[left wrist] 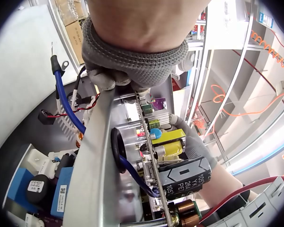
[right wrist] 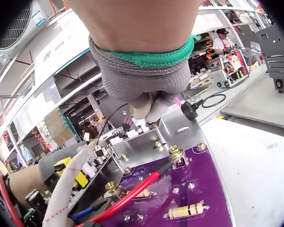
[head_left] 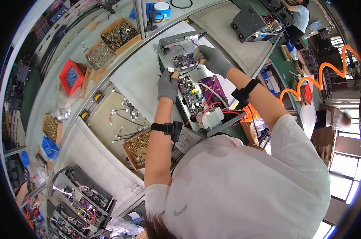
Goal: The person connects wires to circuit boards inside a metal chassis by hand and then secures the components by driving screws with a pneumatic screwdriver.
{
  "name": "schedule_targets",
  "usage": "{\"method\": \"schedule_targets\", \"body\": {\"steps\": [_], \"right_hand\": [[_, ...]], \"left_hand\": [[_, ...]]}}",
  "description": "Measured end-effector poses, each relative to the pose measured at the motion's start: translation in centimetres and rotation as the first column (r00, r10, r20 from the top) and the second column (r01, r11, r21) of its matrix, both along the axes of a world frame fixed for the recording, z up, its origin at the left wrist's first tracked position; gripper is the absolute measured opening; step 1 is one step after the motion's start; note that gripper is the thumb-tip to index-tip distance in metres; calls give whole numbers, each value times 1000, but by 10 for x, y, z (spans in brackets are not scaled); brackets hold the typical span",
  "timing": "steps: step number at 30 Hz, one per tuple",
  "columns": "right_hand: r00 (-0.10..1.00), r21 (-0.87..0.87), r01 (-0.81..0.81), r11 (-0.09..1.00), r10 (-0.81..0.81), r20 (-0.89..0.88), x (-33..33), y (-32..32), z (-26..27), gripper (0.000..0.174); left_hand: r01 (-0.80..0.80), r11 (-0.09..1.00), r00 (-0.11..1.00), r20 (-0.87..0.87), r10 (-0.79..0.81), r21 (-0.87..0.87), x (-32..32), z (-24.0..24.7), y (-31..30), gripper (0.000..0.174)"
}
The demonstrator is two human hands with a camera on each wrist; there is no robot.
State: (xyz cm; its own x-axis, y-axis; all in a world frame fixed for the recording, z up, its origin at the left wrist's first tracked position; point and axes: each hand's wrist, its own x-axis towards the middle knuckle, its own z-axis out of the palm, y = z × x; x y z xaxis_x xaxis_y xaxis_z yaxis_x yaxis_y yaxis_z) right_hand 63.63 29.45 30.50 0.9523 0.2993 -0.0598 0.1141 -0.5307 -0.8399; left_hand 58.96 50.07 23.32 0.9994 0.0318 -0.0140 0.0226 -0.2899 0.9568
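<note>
Both hands wear grey gloves and work at an opened metal chassis (head_left: 182, 38) on the bench. The left hand (head_left: 168, 84) is at the chassis's left side, fingertips by a white connector (head_left: 171, 69); in the left wrist view this hand (left wrist: 132, 61) bends over the metal divider (left wrist: 92, 165), its fingertips partly hidden. The right hand (head_left: 214, 59) has its fingers curled at the edge of a small dark circuit board (head_left: 184, 61). From the right wrist, the hand (right wrist: 144, 78) pinches something near white connectors (right wrist: 132, 133), beyond a purple board (right wrist: 180, 189) with a red cable (right wrist: 128, 198).
Left of the chassis lie loose wire harnesses (head_left: 128, 113) and a box of brass parts (head_left: 137, 149). Further left are a red bin (head_left: 72, 77) and boxes of small parts (head_left: 120, 36). More opened units (head_left: 83, 199) stand lower left. An orange coiled hose (head_left: 321, 71) hangs at right.
</note>
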Motion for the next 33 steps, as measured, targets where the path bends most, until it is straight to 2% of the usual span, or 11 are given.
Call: {"method": "schedule_targets", "body": {"steps": [1, 4, 10, 13, 20, 22, 26, 28, 29, 31, 33], "right_hand": [[998, -124, -34, 992, 40, 44, -1, 3, 7, 38], [991, -156, -116, 981, 126, 53, 0, 6, 12, 40], [977, -225, -107, 968, 145, 158, 4, 1, 1, 41], [992, -110, -87, 990, 97, 84, 2, 2, 5, 41], [993, -140, -70, 988, 82, 84, -2, 4, 7, 41], [973, -145, -83, 986, 112, 202, -2, 5, 2, 40], [986, -137, -34, 990, 56, 156, -3, 4, 0, 39], [995, -4, 14, 1000, -13, 103, 1, 3, -3, 38], [995, -4, 14, 1000, -14, 101, 1, 2, -5, 38], [985, -135, -65, 989, 85, 149, -1, 5, 7, 38], [989, -147, -24, 989, 45, 143, 0, 6, 14, 38]], "left_hand": [[1, 1000, 1000, -3, -1, -1, 0, 2, 0, 19], [6, 1000, 998, 56, -5, -10, 3, -8, 0, 19], [-7, 1000, 997, 72, 8, -11, 4, -12, -1, 18], [1, 1000, 1000, 27, 0, -17, 2, -7, 0, 18], [13, 995, 1000, 17, -14, 98, 0, 4, 1, 17], [25, 1000, 999, 27, -24, -15, 0, 1, 0, 17], [-1, 1000, 999, 48, 2, -15, 4, -13, -1, 17], [-6, 999, 998, 65, 9, -41, 3, -11, -1, 17], [-6, 999, 998, 63, 8, -41, 3, -11, -1, 17], [8, 1000, 999, 48, -9, 15, 2, -5, 0, 17], [14, 1000, 999, 32, -13, -8, 1, -2, 0, 17]]}}
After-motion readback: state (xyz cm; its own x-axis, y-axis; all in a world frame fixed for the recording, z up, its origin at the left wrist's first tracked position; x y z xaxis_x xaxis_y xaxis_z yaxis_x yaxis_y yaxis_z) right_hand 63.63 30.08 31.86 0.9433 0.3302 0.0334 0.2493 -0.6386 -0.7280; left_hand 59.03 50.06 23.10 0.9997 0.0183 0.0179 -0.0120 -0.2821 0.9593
